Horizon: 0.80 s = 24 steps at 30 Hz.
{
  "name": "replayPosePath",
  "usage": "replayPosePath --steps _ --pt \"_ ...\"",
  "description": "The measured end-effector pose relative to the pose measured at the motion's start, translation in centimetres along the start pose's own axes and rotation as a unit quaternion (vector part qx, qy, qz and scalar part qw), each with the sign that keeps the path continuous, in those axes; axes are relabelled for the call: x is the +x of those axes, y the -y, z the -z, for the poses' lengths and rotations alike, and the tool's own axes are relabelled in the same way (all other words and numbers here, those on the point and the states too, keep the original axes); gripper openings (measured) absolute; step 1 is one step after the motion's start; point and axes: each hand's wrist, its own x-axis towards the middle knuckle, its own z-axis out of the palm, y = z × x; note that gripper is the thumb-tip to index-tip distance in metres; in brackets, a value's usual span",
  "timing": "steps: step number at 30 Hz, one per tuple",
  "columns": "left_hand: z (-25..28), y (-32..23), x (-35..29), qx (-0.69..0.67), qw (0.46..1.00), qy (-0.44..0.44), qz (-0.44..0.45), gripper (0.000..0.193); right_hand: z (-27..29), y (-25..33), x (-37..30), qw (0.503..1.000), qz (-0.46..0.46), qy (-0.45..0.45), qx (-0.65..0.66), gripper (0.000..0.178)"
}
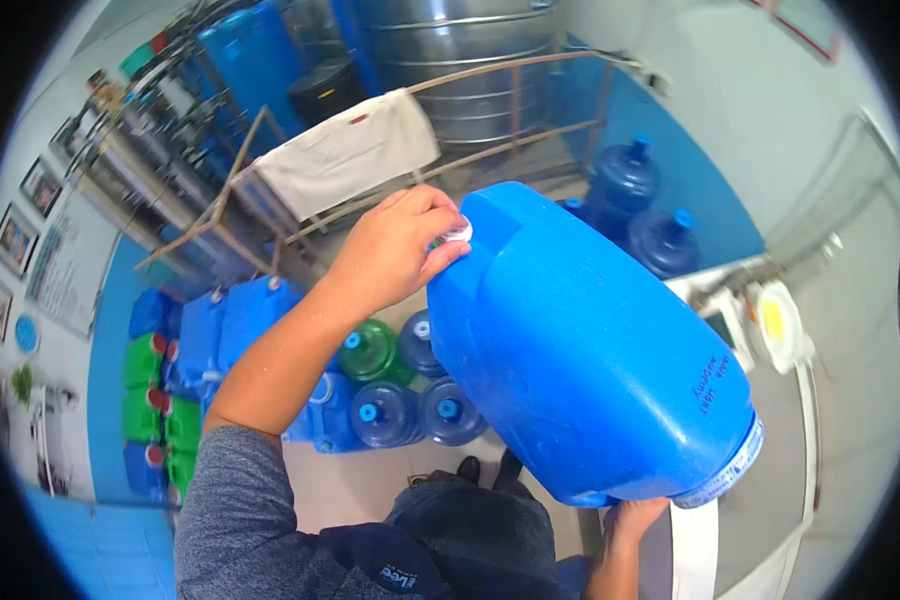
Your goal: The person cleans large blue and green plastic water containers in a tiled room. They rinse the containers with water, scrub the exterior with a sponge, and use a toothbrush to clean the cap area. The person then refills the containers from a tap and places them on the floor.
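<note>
A big blue plastic water container (590, 340) is held up in front of me, tilted on its side. Its wide white-blue cap (725, 470) points to the lower right, and dark handwriting marks the side near it. My left hand (400, 240) pinches a small white fitting (460, 232) at the container's upper left end, with thumb and fingers closed round it. From below, my right hand (638, 515) supports the container near the wide cap. Its fingers are mostly hidden behind the container, seemingly round a handle there.
Round water bottles (385, 412), one green bottle (372, 350), and blue and green square containers (260, 315) stand on the floor at left. More round bottles (625, 185) stand far right. A wooden rail with a cloth (345, 155) fronts a steel tank (460, 60). A counter lies at right.
</note>
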Motion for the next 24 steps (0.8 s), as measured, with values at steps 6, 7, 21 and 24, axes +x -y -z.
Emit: replayPosePath --steps 6,7,21,24 --pt "-3.9 -13.3 6.0 -0.102 0.975 -0.106 -0.168 0.024 11.5 2.8 -7.9 0.984 0.076 -0.16 -0.008 0.039" --pt "-4.8 -16.1 7.3 -0.129 0.967 -0.118 -0.183 0.024 13.3 2.7 -9.1 0.978 0.088 -0.186 -0.011 0.039" --pt "-23.6 -52.2 16.5 -0.257 0.895 -0.068 -0.358 0.025 32.9 -2.5 -9.7 0.837 0.228 -0.463 -0.183 0.041" --pt "-26.6 -55.7 17.4 -0.246 0.891 -0.035 -0.381 0.025 33.6 -1.0 -9.5 0.818 0.215 -0.496 -0.194 0.031"
